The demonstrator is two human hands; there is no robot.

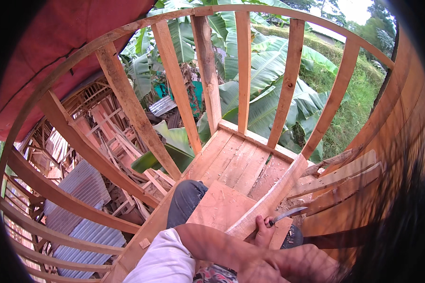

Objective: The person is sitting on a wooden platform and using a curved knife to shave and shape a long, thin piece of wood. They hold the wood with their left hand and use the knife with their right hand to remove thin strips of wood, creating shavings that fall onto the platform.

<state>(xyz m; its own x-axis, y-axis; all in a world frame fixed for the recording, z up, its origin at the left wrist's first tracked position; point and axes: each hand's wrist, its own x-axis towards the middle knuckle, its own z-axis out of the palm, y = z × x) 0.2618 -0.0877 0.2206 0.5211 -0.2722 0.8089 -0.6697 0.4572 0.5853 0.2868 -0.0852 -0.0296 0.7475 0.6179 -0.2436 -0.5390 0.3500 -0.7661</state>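
Note:
Over my lap my forearms cross. My right hand (263, 232) is closed around the dark handle of a knife (288, 213), its pale curved blade reaching up and right. Just left of that fist is a long wooden plank (269, 200), slanting from my lap up to the platform's far edge. My left hand (257, 271) is low in the picture where the arms meet; its fingers are hidden, and I cannot make out what it holds. A flat square board (222, 205) lies across my legs under the plank, with shavings on it.
I sit on a plank platform (233, 158) scattered with shavings, within a curved railing of wooden slats (243, 70). Rough wood strips (337, 177) lie at the right beside a curved wooden wall (411, 104). Below left are corrugated sheets (87, 245) and piled timber (120, 137); banana leaves (264, 70) grow beyond.

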